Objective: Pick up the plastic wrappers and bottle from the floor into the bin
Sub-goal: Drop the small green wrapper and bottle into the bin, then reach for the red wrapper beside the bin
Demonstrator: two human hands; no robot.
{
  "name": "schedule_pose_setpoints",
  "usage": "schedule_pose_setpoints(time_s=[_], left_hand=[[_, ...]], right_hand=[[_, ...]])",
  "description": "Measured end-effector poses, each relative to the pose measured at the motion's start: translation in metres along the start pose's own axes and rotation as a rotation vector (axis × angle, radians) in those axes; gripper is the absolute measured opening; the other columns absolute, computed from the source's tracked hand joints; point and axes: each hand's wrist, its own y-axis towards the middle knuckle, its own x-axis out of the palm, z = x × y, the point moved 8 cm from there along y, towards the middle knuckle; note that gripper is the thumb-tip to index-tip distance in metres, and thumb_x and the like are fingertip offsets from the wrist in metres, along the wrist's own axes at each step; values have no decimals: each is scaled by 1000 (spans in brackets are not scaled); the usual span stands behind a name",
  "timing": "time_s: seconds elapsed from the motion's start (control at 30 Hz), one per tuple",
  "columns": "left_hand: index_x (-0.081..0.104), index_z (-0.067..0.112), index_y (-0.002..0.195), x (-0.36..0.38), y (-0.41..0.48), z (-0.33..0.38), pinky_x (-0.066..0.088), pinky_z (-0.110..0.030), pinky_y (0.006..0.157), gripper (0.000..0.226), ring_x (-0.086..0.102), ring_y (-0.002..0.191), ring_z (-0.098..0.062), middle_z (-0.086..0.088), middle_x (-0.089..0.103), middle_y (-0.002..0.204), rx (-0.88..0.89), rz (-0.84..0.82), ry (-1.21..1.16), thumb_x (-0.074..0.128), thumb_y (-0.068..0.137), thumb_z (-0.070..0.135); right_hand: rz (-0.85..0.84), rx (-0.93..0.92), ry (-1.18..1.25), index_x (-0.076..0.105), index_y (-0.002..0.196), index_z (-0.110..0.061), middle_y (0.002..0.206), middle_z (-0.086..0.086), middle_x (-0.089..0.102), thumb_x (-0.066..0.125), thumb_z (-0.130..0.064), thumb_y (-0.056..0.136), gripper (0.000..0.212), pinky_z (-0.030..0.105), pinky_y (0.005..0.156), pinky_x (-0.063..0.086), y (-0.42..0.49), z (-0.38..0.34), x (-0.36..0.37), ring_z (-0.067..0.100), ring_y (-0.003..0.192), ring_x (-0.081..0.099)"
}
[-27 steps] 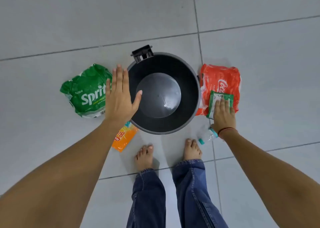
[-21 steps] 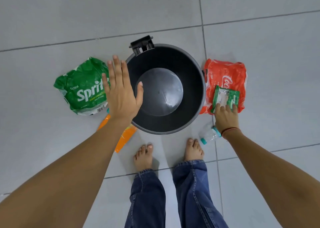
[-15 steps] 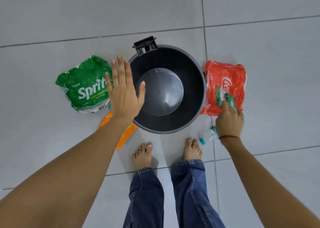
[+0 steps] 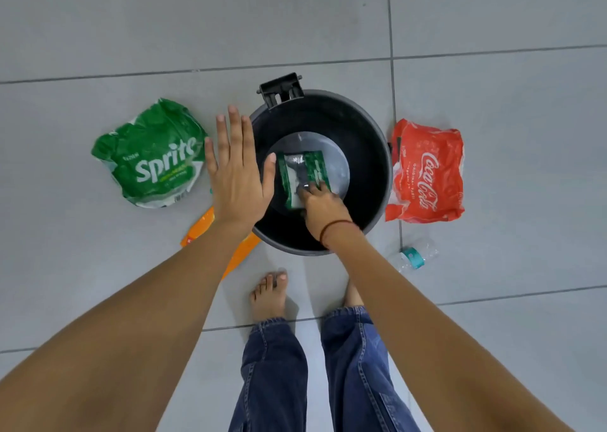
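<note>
Now the right hand [image 4: 323, 206] pinches the small green wrapper [image 4: 303, 175] inside the bin [image 4: 377, 168]; left hand [image 4: 236, 172] is spread flat, holding nothing. Sprite wrapper [image 4: 152, 159], Coca-Cola wrapper [image 4: 427, 175], orange wrapper [image 4: 200, 231] and bottle [image 4: 415, 255] remain on the floor [image 4: 492, 300].

Soft, even light is falling from overhead, leaving only faint shadows on the grey floor tiles [image 4: 492, 21]. A pale sheen is glinting off the bottom of the dark bin [image 4: 371, 168]. Grout lines are bowing toward the edges, and the near forearms are looking stretched.
</note>
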Motion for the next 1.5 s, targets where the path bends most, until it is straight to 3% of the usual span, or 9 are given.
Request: schedule_pose_setpoints(time_s=[0.2, 0.37, 0.5, 0.7, 0.97, 1.1, 1.23, 1.4, 1.5], left_hand=[[16, 4, 149, 3, 2, -2, 14, -53, 118, 66, 9, 147, -33, -17, 12, 159, -3, 10, -9, 25, 98, 45], [14, 6, 149, 6, 2, -5, 11, -51, 118, 67, 8, 147, -33, -17, 11, 159, 9, 53, 15, 23, 98, 48], [13, 6, 150, 7, 3, -4, 9, -49, 118, 68, 6, 147, -34, -17, 10, 159, 20, 88, 17, 22, 98, 49], [12, 7, 150, 5, 3, -3, 10, -49, 118, 67, 6, 147, -34, -17, 9, 159, 20, 95, 18, 22, 98, 49], [12, 8, 150, 7, 5, -5, 10, -50, 118, 66, 6, 147, -32, -16, 10, 160, 11, 46, 4, 22, 98, 48], [13, 8, 150, 7, 5, -5, 11, -50, 118, 65, 6, 147, -32, -15, 10, 160, 12, 31, -7, 23, 98, 46], [14, 7, 149, 6, 4, -3, 12, -51, 118, 65, 6, 147, -32, -16, 10, 160, 19, 32, -14, 24, 98, 46], [13, 8, 150, 8, 5, -6, 10, -49, 118, 66, 5, 148, -31, -14, 9, 160, 15, 53, -31, 24, 98, 47], [13, 8, 150, 6, 4, -5, 10, -51, 118, 67, 5, 148, -31, -15, 9, 160, 23, 59, -41, 23, 97, 48]], right_hand=[[1162, 226, 385, 58, 115, -2, 113, 23, 60, 57, -12, 88, 29, 31, 95, 36, -98, 119, -61, 28, 108, 48], [516, 1302, 990, 23, 146, -5, 146, 29, 28, 74, -30, 80, 87, 42, 110, 28, -128, 260, 131, 42, 133, 33], [316, 1518, 1372, -4, 150, -21, 156, 21, 12, 79, -45, 70, 117, 54, 114, 27, -116, 269, 205, 44, 139, 26], [632, 1334, 1146, 13, 148, -29, 141, 24, 30, 79, -25, 73, 100, 50, 98, 42, -103, 249, 154, 45, 117, 47], [1480, 464, 910, 26, 144, -32, 123, -13, 40, 80, -24, 65, 95, 40, 77, 59, -154, 131, -29, 24, 110, 55], [1154, 108, 792, 24, 147, -23, 139, 10, 39, 79, -17, 71, 93, 25, 95, 50, -91, 55, -69, 6, 125, 42], [556, 133, 562, 8, 150, -27, 151, 20, 21, 71, -34, 82, 93, 38, 90, 53, -17, 26, -55, 31, 123, 49], [1214, 15, 483, 47, 132, -4, 111, 20, 55, 57, -30, 90, 50, 27, 72, 49, -40, 91, -124, 26, 94, 57], [1189, 177, 482, 45, 133, 0, 122, 25, 51, 52, -25, 93, 48, 46, 95, 46, -19, 169, -119, 37, 110, 52]])
